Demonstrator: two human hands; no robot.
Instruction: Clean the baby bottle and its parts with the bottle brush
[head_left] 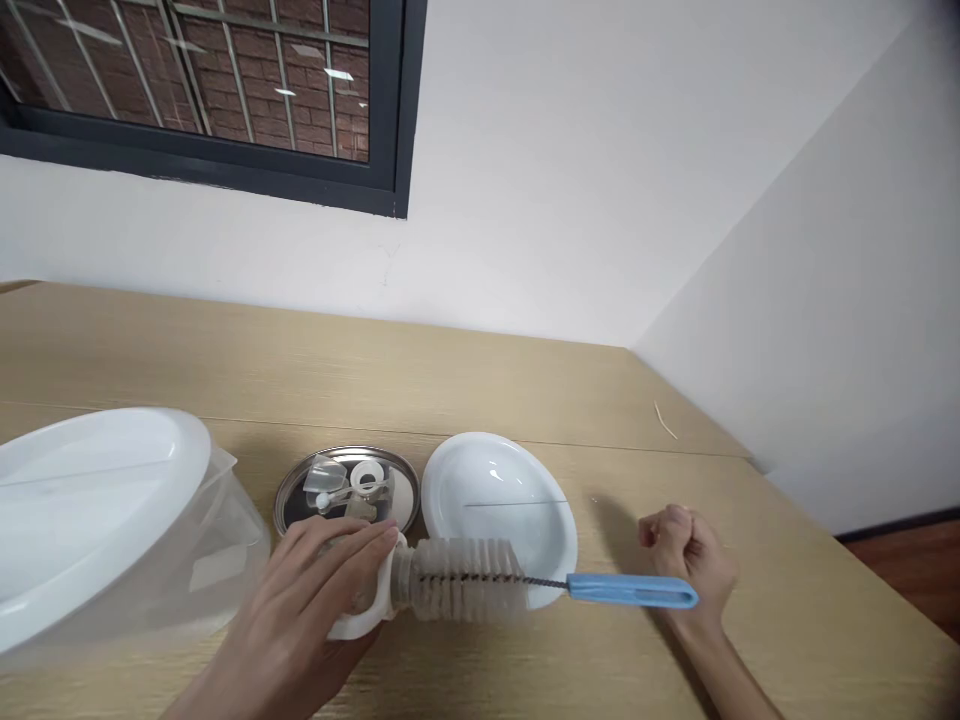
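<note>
My left hand (300,600) is wrapped round a bottle with a white part (381,585) near its clear neck, lying on its side with the mouth toward the right. Most of the bottle's body is hidden under my fingers. A bottle brush (480,580) sticks out of the mouth, its tip inside the neck, its pale bristles bare and its blue handle (630,590) pointing right. By the end of that handle, my right hand (690,560) is curled into a fist with nothing visible in it; whether it touches the handle I cannot tell.
Behind the bottle, a round metal tray (283,500) holds a white ring, a clear cap and other small parts. A white bowl (495,470) stands beside it. At left, a white basin (187,440) rests on a translucent bin (232,590). Walls bound the wooden table (600,400).
</note>
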